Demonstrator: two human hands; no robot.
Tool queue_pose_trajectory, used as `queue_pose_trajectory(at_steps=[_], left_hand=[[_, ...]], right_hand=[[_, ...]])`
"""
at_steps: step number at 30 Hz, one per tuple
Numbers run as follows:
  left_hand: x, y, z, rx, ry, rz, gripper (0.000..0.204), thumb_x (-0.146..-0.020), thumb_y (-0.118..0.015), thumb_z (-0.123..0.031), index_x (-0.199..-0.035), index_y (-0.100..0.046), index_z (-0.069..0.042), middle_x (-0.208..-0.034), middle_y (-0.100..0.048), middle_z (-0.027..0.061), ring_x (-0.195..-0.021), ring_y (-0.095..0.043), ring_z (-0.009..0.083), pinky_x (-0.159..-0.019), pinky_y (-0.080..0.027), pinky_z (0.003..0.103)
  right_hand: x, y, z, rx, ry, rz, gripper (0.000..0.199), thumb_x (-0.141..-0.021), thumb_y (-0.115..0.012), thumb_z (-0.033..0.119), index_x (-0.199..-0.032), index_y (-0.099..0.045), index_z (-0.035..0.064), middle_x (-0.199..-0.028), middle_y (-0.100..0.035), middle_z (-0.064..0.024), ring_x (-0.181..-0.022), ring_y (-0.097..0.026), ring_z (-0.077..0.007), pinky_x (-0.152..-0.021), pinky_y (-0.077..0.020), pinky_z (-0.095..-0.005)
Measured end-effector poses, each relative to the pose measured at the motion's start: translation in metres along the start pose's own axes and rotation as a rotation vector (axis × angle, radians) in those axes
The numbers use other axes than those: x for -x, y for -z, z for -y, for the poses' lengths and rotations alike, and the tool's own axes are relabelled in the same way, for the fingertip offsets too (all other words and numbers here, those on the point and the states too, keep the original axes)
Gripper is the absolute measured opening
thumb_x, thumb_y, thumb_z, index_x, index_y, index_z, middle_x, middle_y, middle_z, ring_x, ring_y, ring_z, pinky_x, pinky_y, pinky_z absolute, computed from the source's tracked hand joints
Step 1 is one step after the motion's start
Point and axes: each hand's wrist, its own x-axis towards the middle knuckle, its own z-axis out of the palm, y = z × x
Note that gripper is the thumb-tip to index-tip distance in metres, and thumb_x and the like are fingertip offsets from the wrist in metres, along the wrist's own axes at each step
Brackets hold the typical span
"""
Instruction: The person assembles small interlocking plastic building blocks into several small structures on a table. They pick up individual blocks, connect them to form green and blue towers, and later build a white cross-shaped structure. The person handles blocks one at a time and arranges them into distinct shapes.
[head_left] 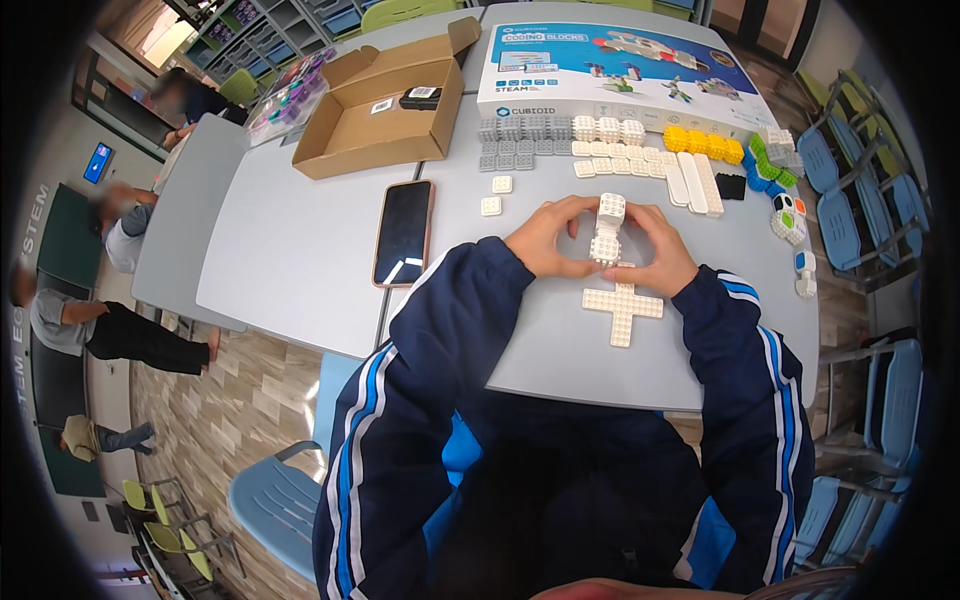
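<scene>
Between my two hands stands a white assembly of studded building blocks [606,230], with a cube at its top and another block lower down. The fingers of my left hand [550,237] curve round its left side. My right hand [660,248] curls round the right side, its thumb near the base. Just in front of the hands lies a flat white cross-shaped studded piece [622,303] on the table. Whether the assembly touches the cross piece is hidden by my thumbs. Two small white square plates [491,206] lie to the left of my left hand.
Behind my hands are rows of grey blocks [525,130], yellow blocks [703,143], long white strips [686,180] and a black piece [731,186]. A large boxed set [540,90], an open cardboard box [350,140] and a phone [403,235] surround them. Several people are off left.
</scene>
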Motion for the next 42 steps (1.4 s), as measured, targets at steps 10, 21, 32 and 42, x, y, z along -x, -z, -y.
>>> queue_pose_trajectory(at_steps=[10, 21, 32, 42], left_hand=[[-0.008, 0.001, 0.002, -0.064, -0.011, -0.025, 0.077, -0.059, -0.084, -0.028, -0.128, -0.056, -0.006, -0.098, -0.06, 0.007, -0.079, -0.052, 0.0205, -0.08, -0.044, 0.032], [-0.009, -0.007, 0.007, -0.135, -0.116, -0.101, 0.074, -0.055, -0.085, -0.029, -0.122, -0.062, -0.008, -0.093, -0.062, 0.01, -0.086, -0.059, 0.0307, -0.084, -0.046, 0.036], [-0.007, -0.007, 0.006, -0.179, -0.094, -0.086, 0.078, -0.052, -0.087, -0.032, -0.123, -0.063, -0.01, -0.093, -0.063, 0.0079, -0.087, -0.054, 0.0301, -0.084, -0.045, 0.037], [-0.007, -0.003, 0.004, -0.102, -0.007, -0.055, 0.076, -0.057, -0.084, -0.028, -0.127, -0.06, -0.011, -0.101, -0.065, 0.0054, -0.086, -0.054, 0.0229, -0.086, -0.043, 0.034]], right_hand=[[-0.006, 0.002, 0.013, 0.047, -0.018, -0.038, 0.072, -0.062, -0.085, 0.026, -0.122, -0.052, 0.0028, -0.115, -0.055, -0.0145, -0.113, -0.05, -0.0301, -0.098, -0.0415, -0.0387], [-0.01, 0.003, 0.011, 0.074, 0.111, -0.088, 0.059, -0.054, -0.085, 0.021, -0.102, -0.058, -0.0004, -0.098, -0.058, -0.0126, -0.094, -0.059, -0.028, -0.083, -0.0489, -0.0339], [-0.009, 0.004, 0.012, 0.074, 0.123, -0.071, 0.058, -0.053, -0.087, 0.022, -0.1, -0.059, -0.0003, -0.096, -0.059, -0.0125, -0.094, -0.059, -0.0283, -0.082, -0.0496, -0.035], [-0.009, 0.002, 0.016, 0.081, 0.018, -0.095, 0.063, -0.059, -0.087, 0.026, -0.108, -0.056, 0.0016, -0.102, -0.056, -0.0136, -0.1, -0.053, -0.0291, -0.087, -0.0454, -0.0373]])
